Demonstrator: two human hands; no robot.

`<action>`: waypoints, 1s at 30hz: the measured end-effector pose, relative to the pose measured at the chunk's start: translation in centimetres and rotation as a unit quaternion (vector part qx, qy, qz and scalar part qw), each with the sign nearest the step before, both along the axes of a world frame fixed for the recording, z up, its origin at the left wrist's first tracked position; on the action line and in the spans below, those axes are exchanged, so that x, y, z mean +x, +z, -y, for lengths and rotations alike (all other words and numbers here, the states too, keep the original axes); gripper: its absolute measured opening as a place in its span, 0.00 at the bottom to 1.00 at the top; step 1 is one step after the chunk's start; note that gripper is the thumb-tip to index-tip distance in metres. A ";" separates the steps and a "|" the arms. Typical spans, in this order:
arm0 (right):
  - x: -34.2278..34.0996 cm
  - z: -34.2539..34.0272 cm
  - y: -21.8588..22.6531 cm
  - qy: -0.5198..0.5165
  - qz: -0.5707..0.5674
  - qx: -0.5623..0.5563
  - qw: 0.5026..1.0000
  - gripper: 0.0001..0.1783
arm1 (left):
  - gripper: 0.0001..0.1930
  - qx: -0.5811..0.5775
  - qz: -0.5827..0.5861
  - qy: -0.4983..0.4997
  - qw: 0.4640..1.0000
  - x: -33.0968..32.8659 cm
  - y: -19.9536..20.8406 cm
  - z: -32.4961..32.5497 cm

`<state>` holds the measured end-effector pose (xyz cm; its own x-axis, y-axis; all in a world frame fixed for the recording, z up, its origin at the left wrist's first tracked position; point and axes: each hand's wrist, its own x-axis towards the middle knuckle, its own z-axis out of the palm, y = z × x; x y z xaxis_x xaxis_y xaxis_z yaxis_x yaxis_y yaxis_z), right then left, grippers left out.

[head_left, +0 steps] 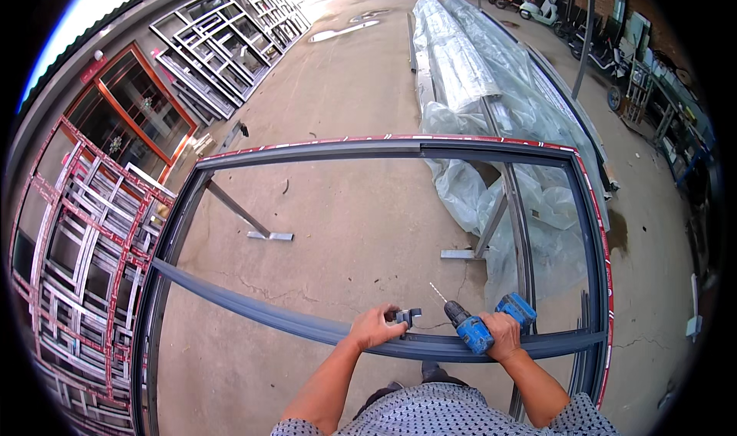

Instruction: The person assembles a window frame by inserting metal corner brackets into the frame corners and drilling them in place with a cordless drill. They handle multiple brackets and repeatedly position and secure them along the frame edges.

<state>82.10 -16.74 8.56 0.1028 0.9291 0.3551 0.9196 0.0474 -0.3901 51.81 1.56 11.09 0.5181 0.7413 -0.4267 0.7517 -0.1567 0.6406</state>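
My right hand [503, 335] is wrapped round the handle of a blue cordless drill [470, 330]. A long drill bit [437, 292] sticks out of its chuck, pointing up and to the left in the air. In my left hand [374, 328] the thumb and fingers pinch a small dark grey piece of cut profile [408, 318], just above the crossbar. Both hands are over the grey crossbar [307, 319] of a large window frame [330, 152], which lies flat before me. Red-and-white tape runs along the frame's outer edges.
Metal stands [269, 236] with flat feet show beneath the frame. Beyond it lie long profiles under clear plastic sheeting [530, 90]. Stacked frames [92, 259] lean at the left, and more frames [230, 41] line the building wall. A hand cart [633, 94] and scooters [541, 10] stand at the right.
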 end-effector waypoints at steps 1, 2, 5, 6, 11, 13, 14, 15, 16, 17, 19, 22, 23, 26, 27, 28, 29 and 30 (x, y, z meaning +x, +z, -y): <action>-0.4 -0.3 0.2 0.000 -0.008 0.001 1.000 0.15 | 0.37 0.013 0.052 0.042 0.998 -0.6 -0.6 0.2; -0.8 -0.6 0.1 0.002 -0.015 0.000 1.000 0.16 | 0.35 0.028 0.102 0.088 0.991 -1.4 -1.3 0.3; -0.8 -0.6 -0.4 -0.001 -0.012 0.020 1.000 0.17 | 0.32 0.050 0.189 0.178 0.964 -2.8 0.7 2.1; -0.6 -0.3 -0.4 -0.004 -0.005 0.019 1.000 0.18 | 0.31 0.070 0.218 0.199 0.953 -3.5 1.2 2.8; -1.2 -0.6 -1.3 0.011 -0.033 0.005 0.999 0.20 | 0.32 0.164 0.241 0.334 0.896 -11.4 0.5 8.4; -2.0 -0.9 -1.3 0.020 -0.045 0.006 0.999 0.19 | 0.31 0.176 0.242 0.396 0.868 -15.4 -0.4 11.0; -2.4 -1.4 -1.3 0.023 -0.024 0.019 0.999 0.17 | 0.30 0.124 0.246 0.443 0.854 -17.2 -1.0 12.1; -3.0 -1.7 -1.1 0.018 -0.028 0.021 0.999 0.15 | 0.29 0.072 0.249 0.485 0.835 -18.9 -1.3 13.2; -4.1 -2.4 -0.5 0.016 -0.035 0.021 0.999 0.13 | 0.28 0.021 0.249 0.528 0.812 -20.5 -1.7 14.5; -5.4 -3.1 0.3 0.030 -0.040 0.015 0.999 0.12 | 0.27 0.024 0.247 0.570 0.784 -22.1 -3.8 15.9; -8.3 -5.0 2.0 0.056 -0.047 0.002 0.997 0.10 | 0.28 0.012 0.187 0.637 0.748 -25.9 -8.8 18.5; -11.8 -7.8 3.7 0.064 0.013 -0.037 0.997 0.14 | 0.29 -0.063 0.124 0.733 0.666 -30.6 -15.5 22.3; -13.4 -9.2 4.8 0.114 0.040 0.025 0.992 0.14 | 0.29 -0.092 0.098 0.764 0.631 -30.8 -16.9 24.1; -21.5 -12.1 8.7 0.108 -0.034 0.067 0.991 0.14 | 0.36 -0.240 0.056 0.773 0.585 -33.9 -20.3 28.1; -23.9 -12.4 10.5 0.115 -0.079 0.023 0.990 0.14 | 0.37 -0.248 0.066 0.785 0.563 -34.2 -20.6 28.7; -26.1 -12.5 12.3 0.118 -0.125 -0.019 0.985 0.14 | 0.37 -0.254 0.076 0.797 0.543 -34.5 -20.4 29.0; -26.5 -12.5 14.0 0.122 -0.169 -0.063 0.976 0.15 | 0.37 -0.260 0.085 0.808 0.522 -33.4 -19.7 29.6; -26.4 -12.8 14.8 0.152 -0.190 -0.068 0.968 0.15 | 0.31 -0.244 0.089 0.822 0.507 -32.3 -19.7 29.8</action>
